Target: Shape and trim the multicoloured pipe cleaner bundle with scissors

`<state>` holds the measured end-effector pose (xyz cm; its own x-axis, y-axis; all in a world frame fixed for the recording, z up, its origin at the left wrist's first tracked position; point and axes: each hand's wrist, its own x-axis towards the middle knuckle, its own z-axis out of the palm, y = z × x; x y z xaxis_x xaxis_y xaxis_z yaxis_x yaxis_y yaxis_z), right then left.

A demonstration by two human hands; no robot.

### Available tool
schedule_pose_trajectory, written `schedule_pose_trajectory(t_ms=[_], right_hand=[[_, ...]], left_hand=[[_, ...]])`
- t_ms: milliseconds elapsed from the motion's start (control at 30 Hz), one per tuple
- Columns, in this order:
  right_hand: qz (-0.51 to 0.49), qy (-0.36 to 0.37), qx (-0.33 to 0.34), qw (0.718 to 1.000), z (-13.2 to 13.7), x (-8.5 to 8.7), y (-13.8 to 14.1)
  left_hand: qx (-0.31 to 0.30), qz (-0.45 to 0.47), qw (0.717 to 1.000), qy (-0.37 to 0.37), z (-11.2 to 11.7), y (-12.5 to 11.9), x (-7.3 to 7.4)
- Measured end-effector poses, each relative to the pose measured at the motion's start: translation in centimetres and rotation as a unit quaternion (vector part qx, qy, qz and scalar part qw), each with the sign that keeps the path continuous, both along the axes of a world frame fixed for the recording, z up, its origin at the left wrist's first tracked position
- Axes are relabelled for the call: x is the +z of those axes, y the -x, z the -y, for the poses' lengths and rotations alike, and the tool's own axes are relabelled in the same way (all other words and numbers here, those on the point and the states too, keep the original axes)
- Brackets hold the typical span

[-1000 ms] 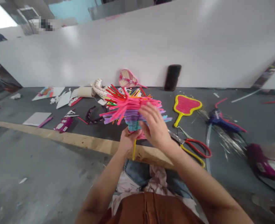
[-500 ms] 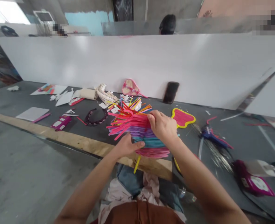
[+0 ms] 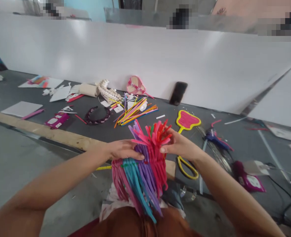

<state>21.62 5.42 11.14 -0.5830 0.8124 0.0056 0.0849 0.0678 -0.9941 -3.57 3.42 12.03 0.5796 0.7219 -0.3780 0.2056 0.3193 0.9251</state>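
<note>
A thick piece made of bundled pipe cleaners [image 3: 140, 177] hangs over the table's front edge, banded in dusty pink, teal, purple and red. My left hand [image 3: 125, 149] is wrapped over its pink, teal and purple bands, thumb on the near side. My right hand [image 3: 178, 143] grips the red end, its thumb pressed on the front and the fingers partly hidden behind the upright red tips. From the left side a yellow stem [image 3: 104, 168] sticks out. A pink shape with a yellow outline and handle [image 3: 188, 120] lies just beyond my right hand.
Loose coloured pipe cleaners [image 3: 135, 113] lie beyond my hands, beside a dark braided headband [image 3: 97, 116]. A phone [image 3: 178, 93] leans on the white partition [image 3: 145, 52]. Wires and a blue tool [image 3: 215, 140] lie right, near a purple packet [image 3: 250, 179]. Another purple packet [image 3: 57, 120] lies left.
The pipe-cleaner piece has turned so its bands run side by side and its strands hang down. My left hand has moved up over its top; my right hand has shifted to the red end.
</note>
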Motion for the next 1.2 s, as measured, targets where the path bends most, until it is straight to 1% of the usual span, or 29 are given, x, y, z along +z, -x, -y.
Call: schedule_pose_trajectory(t_ms=[67,133,200,300,367,433,500,600,667,700,733,833,933,967,1033,1133,1200], right_hand=[[-0.028,0.052,-0.004,0.998,1.0,-1.2,0.4],[-0.032,0.071,-0.037,0.996,1.8,-2.2,0.7],[-0.034,0.093,-0.069,0.993,2.2,-3.0,0.8],[-0.029,0.128,-0.109,0.985,2.4,-4.0,0.5],[-0.02,0.13,-0.124,0.984,2.3,-4.5,0.3],[-0.021,0.127,-0.124,0.984,2.1,-4.8,0.2],[-0.038,0.137,-0.108,0.984,1.9,-5.1,0.2],[-0.076,0.156,-0.05,0.984,1.3,-5.3,0.1],[-0.078,0.15,-0.01,0.985,0.9,-5.5,0.3],[-0.072,0.141,-0.005,0.987,0.8,-5.7,0.4],[-0.067,0.13,-0.014,0.989,0.7,-5.9,0.6],[-0.078,0.112,-0.077,0.988,0.4,-6.6,1.3],[-0.093,0.124,-0.095,0.983,-0.2,-7.0,1.3],[-0.101,0.13,-0.103,0.981,-0.6,-6.9,0.9],[-0.134,0.16,-0.137,0.968,-1.5,-6.6,-0.3],[-0.183,0.205,-0.198,0.941,-3.1,-5.9,-2.9],[-0.192,0.214,-0.218,0.933,-4.0,-5.8,-4.5]], left_hand=[[-0.035,-0.001,0.999,0.007,0.3,-0.7,-1.0],[-0.058,-0.004,0.998,0.02,0.4,-1.4,-2.1],[-0.065,-0.008,0.997,0.037,0.4,-1.9,-3.1],[-0.093,-0.008,0.993,0.07,0.2,-2.3,-3.9],[-0.098,0.002,0.991,0.088,0.0,-2.5,-4.2],[-0.075,0.015,0.993,0.086,-0.3,-2.9,-4.6],[-0.043,0.01,0.997,0.058,-0.6,-3.3,-5.0],[-0.005,-0.015,1.0,0.006,-1.2,-4.0,-5.6],[0.022,-0.012,1.0,-0.016,-1.4,-4.5,-5.8],[0.031,-0.007,0.999,-0.023,-1.5,-4.7,-5.8],[0.041,-0.003,0.999,-0.029,-1.6,-4.9,-5.9],[0.066,-0.016,0.996,-0.052,-1.8,-5.6,-6.3],[0.063,-0.033,0.995,-0.071,-2.6,-6.0,-6.4],[0.045,-0.034,0.996,-0.072,-3.1,-6.0,-6.2],[-0.013,-0.032,0.997,-0.069,-4.5,-5.5,-5.4],[-0.112,-0.056,0.991,-0.053,-6.6,-3.8,-3.8],[-0.164,-0.091,0.982,-0.031,-7.7,-2.6,-3.1]])
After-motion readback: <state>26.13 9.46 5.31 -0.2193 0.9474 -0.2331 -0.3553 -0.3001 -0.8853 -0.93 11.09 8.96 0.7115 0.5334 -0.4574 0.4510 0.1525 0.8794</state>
